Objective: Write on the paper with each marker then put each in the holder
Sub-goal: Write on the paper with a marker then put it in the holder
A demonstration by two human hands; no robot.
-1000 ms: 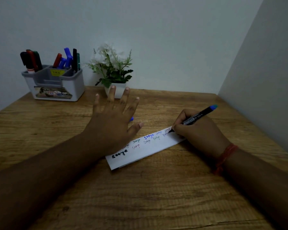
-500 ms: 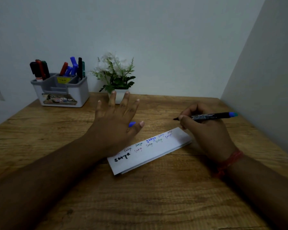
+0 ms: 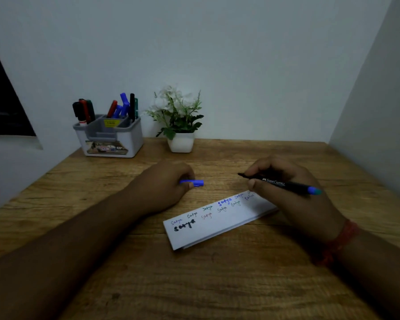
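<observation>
- Hands are seen low over the brown wood-grain tabletop (image 3: 217, 285), one on each side of the long white folded paper strip (image 3: 219, 221).
- The right hand (image 3: 293, 192) is curled around a slim black marker with a blue end (image 3: 284, 184); the barrel is pinched between thumb and fingers, and the dark tip is pointed left, lifted clear of the paper.
- White lettering is visible along the marker's barrel, and its blue end is angled out to the right past the knuckles.
- The left hand (image 3: 164, 188) is closed in a loose fist, and a small blue marker cap (image 3: 194, 183) is gripped at the fingertips, its open end aimed right toward the marker tip; the two are kept apart by a clear gap.
- The paper strip is laid flat and slanted, near end to the left, far end tucked under the right hand; short words in black, blue, green and red ink are written along it in two rows.
- A red thread band (image 3: 340, 241) is worn at the right wrist.
- A white and grey plastic desk holder (image 3: 111, 139) is set at the back left of the tabletop, well apart from both hands, and is filled with upright markers in black, red, green and blue.
- A small white pot with a green and white artificial plant (image 3: 179, 125) is placed just to the right of the holder, against the pale wall.
</observation>
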